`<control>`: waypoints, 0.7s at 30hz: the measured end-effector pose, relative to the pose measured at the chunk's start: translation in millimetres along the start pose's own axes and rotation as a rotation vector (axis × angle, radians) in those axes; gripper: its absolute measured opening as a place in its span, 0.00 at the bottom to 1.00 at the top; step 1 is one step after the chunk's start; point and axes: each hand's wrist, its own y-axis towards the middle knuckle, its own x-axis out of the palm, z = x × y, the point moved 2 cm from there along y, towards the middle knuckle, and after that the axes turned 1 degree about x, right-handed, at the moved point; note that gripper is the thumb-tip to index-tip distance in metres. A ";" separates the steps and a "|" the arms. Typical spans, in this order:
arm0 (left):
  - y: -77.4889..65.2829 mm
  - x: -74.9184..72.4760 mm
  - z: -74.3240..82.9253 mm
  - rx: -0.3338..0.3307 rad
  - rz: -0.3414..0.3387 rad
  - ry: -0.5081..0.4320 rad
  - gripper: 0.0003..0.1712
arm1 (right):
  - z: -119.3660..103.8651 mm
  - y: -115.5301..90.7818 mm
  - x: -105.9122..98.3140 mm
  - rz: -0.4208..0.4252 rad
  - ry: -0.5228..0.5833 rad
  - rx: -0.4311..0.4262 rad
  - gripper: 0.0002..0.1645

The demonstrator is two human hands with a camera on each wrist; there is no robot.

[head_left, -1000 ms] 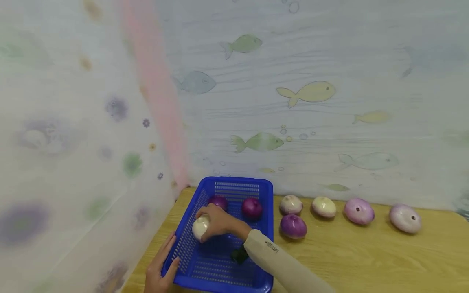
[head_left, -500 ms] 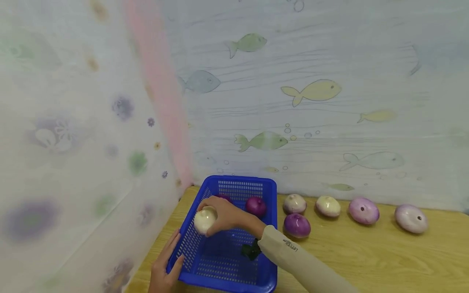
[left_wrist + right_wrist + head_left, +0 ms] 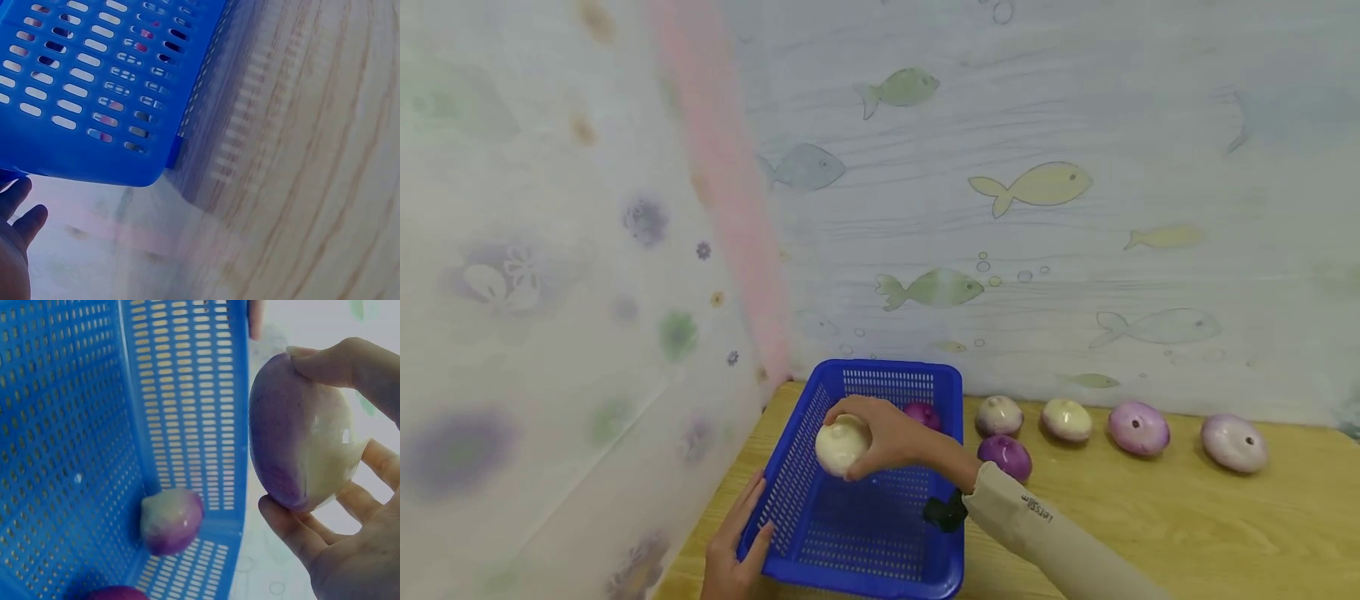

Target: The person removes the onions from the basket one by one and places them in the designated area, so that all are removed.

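Observation:
My right hand (image 3: 880, 433) holds a white-and-purple onion (image 3: 842, 446) above the blue basket (image 3: 865, 587). In the right wrist view, the thumb and fingertips grip that onion (image 3: 300, 431) around its sides, clear of the basket's rim. My left hand (image 3: 733, 537) rests at the basket's left edge with fingers nearly straight, and its fingertips (image 3: 15, 194) touch the rim in the left wrist view. Inside the basket lie a white-topped purple onion (image 3: 172, 522) and a purple onion (image 3: 119, 594). From the head camera, the right hand covers one of them.
Several onions lie on the wooden table (image 3: 1150, 525) to the basket's right: a purple onion (image 3: 1004, 457) at the front, with white and pale purple ones, such as a pale onion (image 3: 1138, 428), along the wall. A dark device (image 3: 946, 512) hangs at the right wrist.
The right hand has lifted the white-and-purple onion from near the basket's left side and carried it to the right. The left hand stays at the basket's edge.

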 end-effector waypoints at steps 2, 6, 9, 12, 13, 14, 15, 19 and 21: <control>-0.1 0.3 0.6 -0.024 -0.009 0.009 0.30 | 1.7 -3.7 -3.3 0.009 -0.002 0.001 0.38; -0.7 1.9 -1.1 0.009 0.012 -0.022 0.30 | 5.5 -10.7 -8.8 0.018 -0.002 0.003 0.38; -1.4 2.0 -2.3 0.034 0.027 -0.028 0.31 | 7.0 -16.5 -11.3 0.025 0.007 -0.003 0.37; -2.2 1.2 -3.1 0.035 0.030 -0.023 0.31 | 6.4 -23.5 -14.7 0.039 0.010 -0.008 0.37; -2.2 0.8 -2.5 0.031 0.028 -0.021 0.31 | 6.3 -25.7 -16.1 0.044 0.007 -0.007 0.37; -2.3 0.6 -2.8 0.026 0.029 -0.024 0.31 | 6.1 -28.2 -17.7 0.048 0.005 -0.005 0.38; -2.3 0.5 -3.0 0.019 0.029 -0.024 0.31 | 6.4 -30.5 -19.4 0.053 0.003 -0.005 0.38; -1.2 0.7 -1.6 -0.034 0.014 -0.014 0.30 | 5.2 -39.7 -28.2 0.079 -0.006 -0.024 0.37; -0.1 0.9 0.0 -0.050 0.009 -0.011 0.29 | 5.3 -43.6 -32.6 0.087 -0.004 -0.037 0.37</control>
